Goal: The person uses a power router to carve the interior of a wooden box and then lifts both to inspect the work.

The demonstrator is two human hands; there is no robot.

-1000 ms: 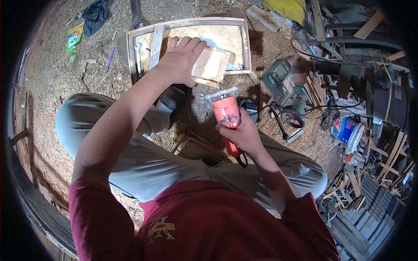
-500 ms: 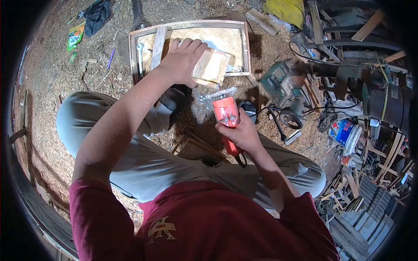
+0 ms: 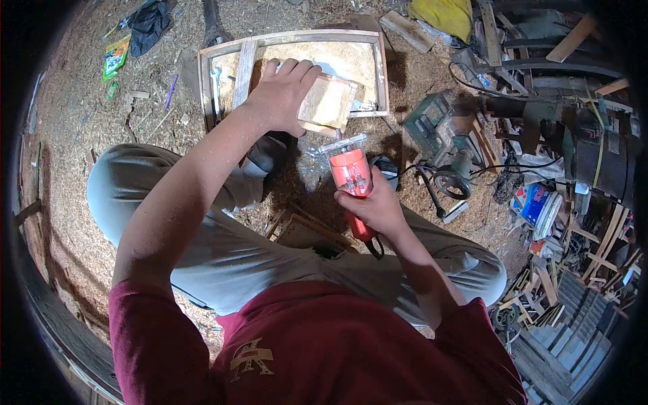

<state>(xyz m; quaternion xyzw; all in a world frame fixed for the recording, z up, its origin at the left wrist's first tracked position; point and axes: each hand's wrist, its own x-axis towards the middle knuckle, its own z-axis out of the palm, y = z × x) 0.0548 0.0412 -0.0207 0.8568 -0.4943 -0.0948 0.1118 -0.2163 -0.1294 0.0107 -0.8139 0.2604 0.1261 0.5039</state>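
My left hand (image 3: 282, 98) presses over the left side of a small wooden block (image 3: 329, 101), its fingers wrapped round the far edge. The block rests over the near side of a shallow wooden frame (image 3: 383, 77) dusted with sawdust. My right hand (image 3: 375, 208) grips a red trim router (image 3: 348, 160) with a clear base, its fingers closed round the body. The router's flat base plate faces the block's near edge, and the bit end is right at the wood. A black cord loop hangs from the router's back end.
A wrench (image 3: 217, 91) lies in the frame's left part, beside a wooden slat (image 3: 245, 71). To the right sit a green metal machine (image 3: 432, 125) with a handwheel (image 3: 452, 187), a labelled bucket (image 3: 536, 206) and piled scrap wood (image 3: 543, 287). Sawdust covers the ground.
Both hands, the block and the router hold nearly the same position. The router's base plate has shifted very slightly.
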